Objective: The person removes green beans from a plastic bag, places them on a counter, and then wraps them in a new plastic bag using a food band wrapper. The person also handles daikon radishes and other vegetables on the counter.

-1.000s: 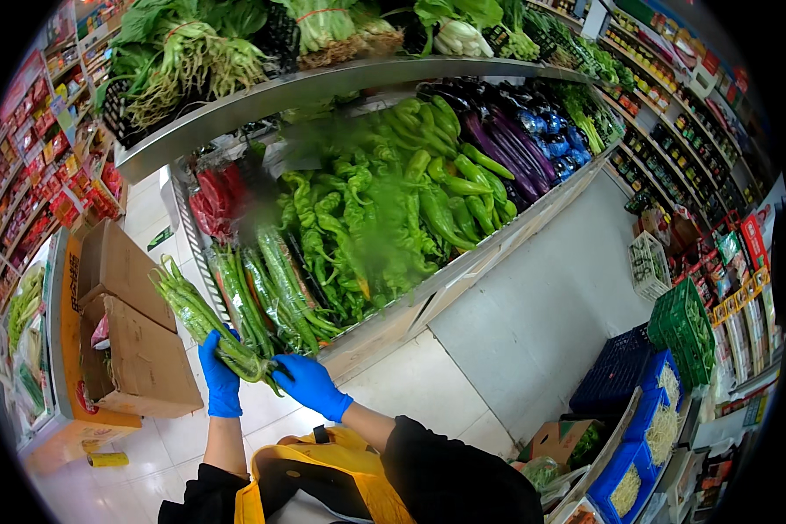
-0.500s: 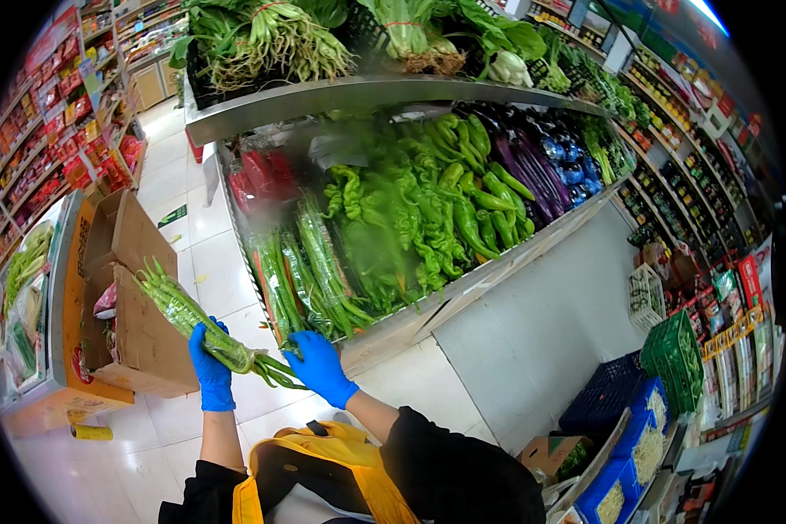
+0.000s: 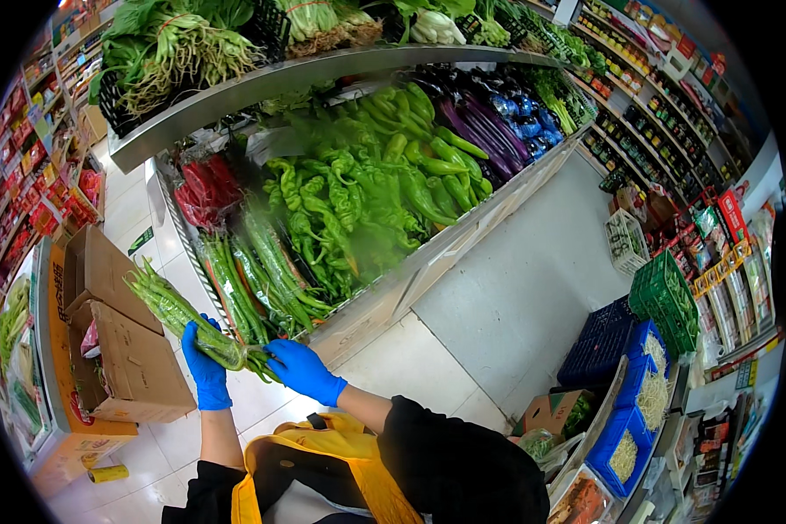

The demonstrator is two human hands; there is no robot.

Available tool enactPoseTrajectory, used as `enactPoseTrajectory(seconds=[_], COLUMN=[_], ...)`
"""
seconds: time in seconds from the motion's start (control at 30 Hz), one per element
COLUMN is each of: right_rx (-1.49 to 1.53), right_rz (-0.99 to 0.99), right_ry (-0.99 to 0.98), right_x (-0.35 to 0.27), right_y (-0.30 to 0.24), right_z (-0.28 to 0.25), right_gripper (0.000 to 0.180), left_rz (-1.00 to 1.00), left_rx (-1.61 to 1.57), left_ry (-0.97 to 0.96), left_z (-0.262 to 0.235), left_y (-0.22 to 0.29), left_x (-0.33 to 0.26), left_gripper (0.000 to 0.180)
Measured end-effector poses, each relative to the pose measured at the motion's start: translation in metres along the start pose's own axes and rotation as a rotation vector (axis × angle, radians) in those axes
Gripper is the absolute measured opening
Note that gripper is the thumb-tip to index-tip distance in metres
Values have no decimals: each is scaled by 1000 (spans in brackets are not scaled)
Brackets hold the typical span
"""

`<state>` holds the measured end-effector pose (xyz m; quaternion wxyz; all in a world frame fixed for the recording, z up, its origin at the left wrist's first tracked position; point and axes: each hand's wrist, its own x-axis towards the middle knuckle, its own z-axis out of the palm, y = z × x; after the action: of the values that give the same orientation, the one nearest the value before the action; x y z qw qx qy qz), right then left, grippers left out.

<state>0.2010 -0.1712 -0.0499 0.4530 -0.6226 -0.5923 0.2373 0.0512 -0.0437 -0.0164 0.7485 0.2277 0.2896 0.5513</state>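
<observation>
Nearest is the person's yellow apron (image 3: 323,454) over dark sleeves; just above it the right hand (image 3: 301,371), in a blue glove, has its fingers curled around the stem end of a wrapped bundle of long green stalks (image 3: 179,314); the left hand (image 3: 208,375), gloved the same, is closed about the bundle's middle from below, thumb over the top; both hands have hold of it and neither is open. The bundle hangs in the air, tilted up to the left, its leafy tips over the open cardboard box (image 3: 118,349) on the floor, its cut end just beside the lower edge of the display shelf (image 3: 384,301).

It looks light but long and limp; held at one end alone it would probably droop and the stalks could bend or snap, so a two-point hold, one near the cut end and one under the middle, seems right; the clear wrap looks slippery, so a closed grip rather than a pinch suits it.

Beyond the hands lie more bundles of the same stalks (image 3: 253,279) on the shelf; then long green peppers (image 3: 358,201), red peppers (image 3: 205,188) and purple aubergines (image 3: 485,118); above, an upper shelf carries leafy greens (image 3: 183,48); to the right stand blue crates (image 3: 629,410) and a green basket (image 3: 668,297).
</observation>
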Motion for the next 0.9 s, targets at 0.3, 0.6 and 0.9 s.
enactPoseTrajectory(seconds=[0.3, 0.6, 0.9], right_rx=[-52, -52, -159], right_rz=[-37, -143, -196], right_ry=[-52, -166, -359], right_x=[3, 21, 17], right_y=[8, -42, -95], right_z=[-7, 15, 116], right_gripper=[23, 23, 31], left_rz=[25, 177, 321], left_rx=[-7, -84, -202], left_ry=[37, 81, 118], left_z=[4, -62, -149], left_y=[-5, 39, 123], left_x=[0, -5, -42], left_gripper=[37, 39, 37])
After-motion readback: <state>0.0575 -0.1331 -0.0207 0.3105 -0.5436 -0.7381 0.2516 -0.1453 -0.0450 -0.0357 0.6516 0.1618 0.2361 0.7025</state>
